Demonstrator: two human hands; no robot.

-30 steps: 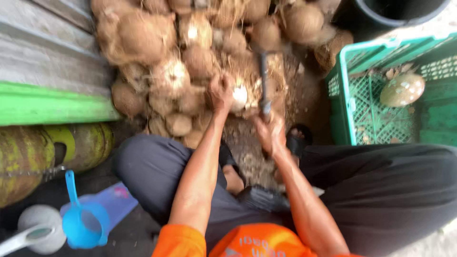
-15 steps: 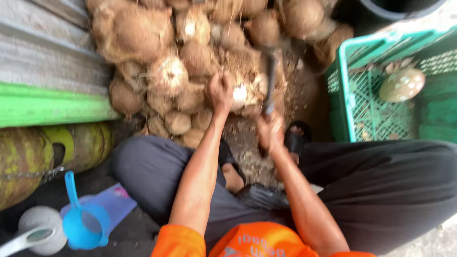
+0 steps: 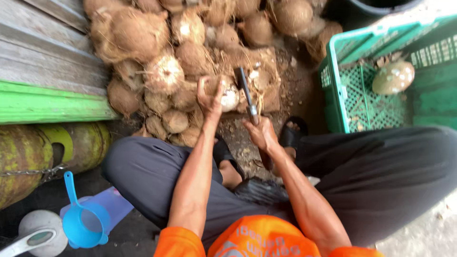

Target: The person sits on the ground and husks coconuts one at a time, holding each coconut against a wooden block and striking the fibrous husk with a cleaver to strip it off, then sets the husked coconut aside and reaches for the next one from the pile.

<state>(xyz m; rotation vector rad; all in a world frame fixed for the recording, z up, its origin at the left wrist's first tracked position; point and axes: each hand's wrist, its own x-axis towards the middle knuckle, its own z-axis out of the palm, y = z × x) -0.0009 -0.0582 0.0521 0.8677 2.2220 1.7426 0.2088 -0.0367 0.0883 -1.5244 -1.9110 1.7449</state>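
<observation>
Currently the left hand point(image 3: 209, 97) wraps over a husked coconut point(image 3: 227, 96), pinning it steady on the block ahead of the knees. Just right of it, the right hand point(image 3: 261, 134) fists a cleaver point(image 3: 246, 93), blade angled toward the shell.

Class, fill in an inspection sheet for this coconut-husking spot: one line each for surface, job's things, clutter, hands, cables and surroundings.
Surface: bare dirt ground, strewn with husk fibre.
Job's things: partly husked coconut on a wooden block; a blade raised beside it; pile of husked coconuts behind.
Clutter: blue scoop and a grey rounded vessel at lower left.
Hands: left hand grips the coconut; right hand grips the blade's handle.
Cables: none; a chain crosses a yellow-green cylinder.
Surroundings: green crate holding one smooth coconut shell; green plank; black sandal.
</observation>
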